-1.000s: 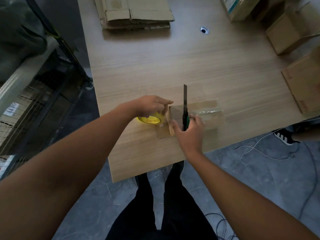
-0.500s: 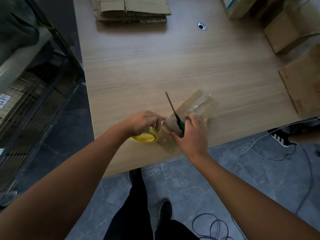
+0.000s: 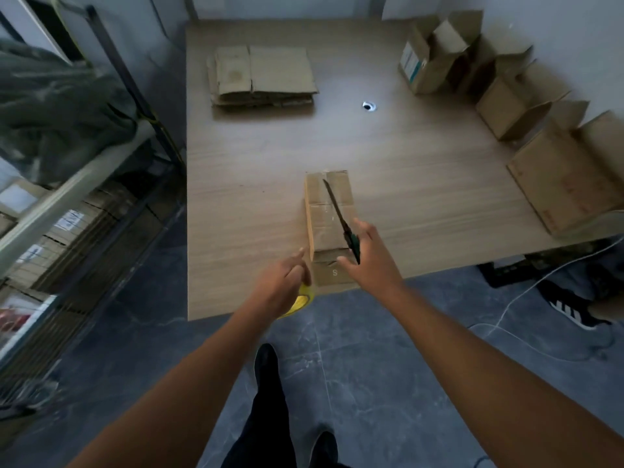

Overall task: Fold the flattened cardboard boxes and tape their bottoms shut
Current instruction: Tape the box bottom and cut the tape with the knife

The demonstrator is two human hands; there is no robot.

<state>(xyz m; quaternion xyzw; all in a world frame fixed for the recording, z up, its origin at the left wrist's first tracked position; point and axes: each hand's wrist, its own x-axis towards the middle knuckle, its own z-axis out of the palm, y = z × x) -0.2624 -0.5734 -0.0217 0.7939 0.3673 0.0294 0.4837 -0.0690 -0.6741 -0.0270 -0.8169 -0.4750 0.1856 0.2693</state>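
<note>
A small folded cardboard box lies on the wooden table near its front edge, taped side up, long axis pointing away from me. My right hand is at the box's near right end and grips a green-handled utility knife whose blade slants up over the box. My left hand sits just left of the box's near end, holding a yellow tape roll at the table's edge. A stack of flattened boxes lies at the far left of the table.
Several assembled open boxes line the table's right side, the nearest large. A cable hole marks the table's middle back. A metal rack stands to the left. A shoe and cables lie on the floor to the right.
The box has turned from lying diagonally to pointing straight away from me. My view has pulled back and risen, and both hands stay at the box's near end.
</note>
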